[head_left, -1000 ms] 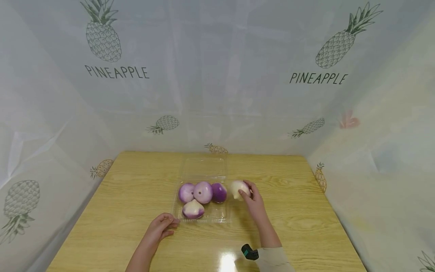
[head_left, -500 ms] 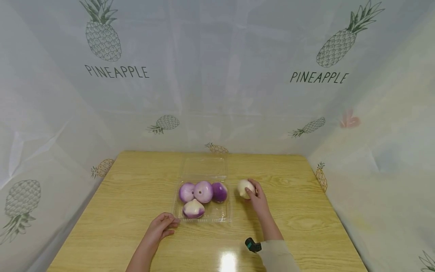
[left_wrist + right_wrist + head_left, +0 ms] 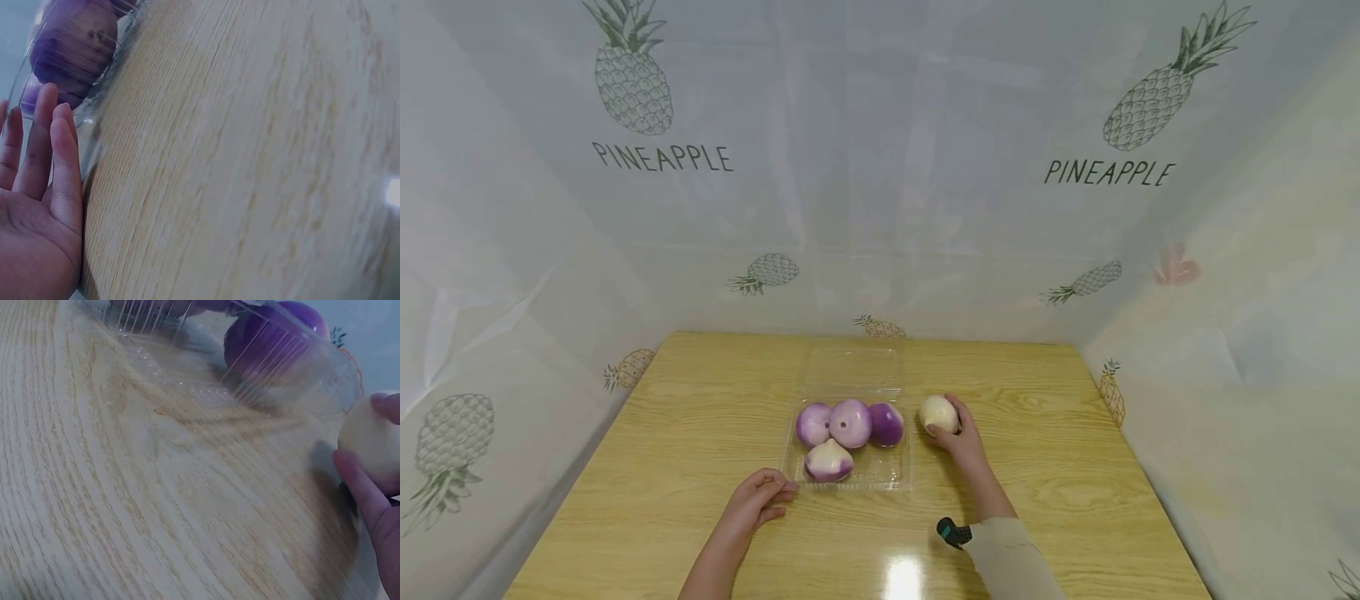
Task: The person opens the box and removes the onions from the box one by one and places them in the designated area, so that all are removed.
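The left hand (image 3: 760, 500) has fingers loosely extended at the near-left corner of the clear box (image 3: 885, 475), perhaps steadying it. Its walls contain four purple-and-white onions (image 3: 851, 437); just rightward, the right hand (image 3: 962, 440) pinches a pale onion (image 3: 937, 412), apparently for control.

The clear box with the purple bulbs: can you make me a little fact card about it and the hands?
Box: clear plastic box, lid open
Inside: four purple-and-white bulbs, three across the back, one in front
Left hand: at the box's near left corner
Right hand: holding a pale bulb right of the box
Under the box: wooden table
Behind: pineapple-print cloth
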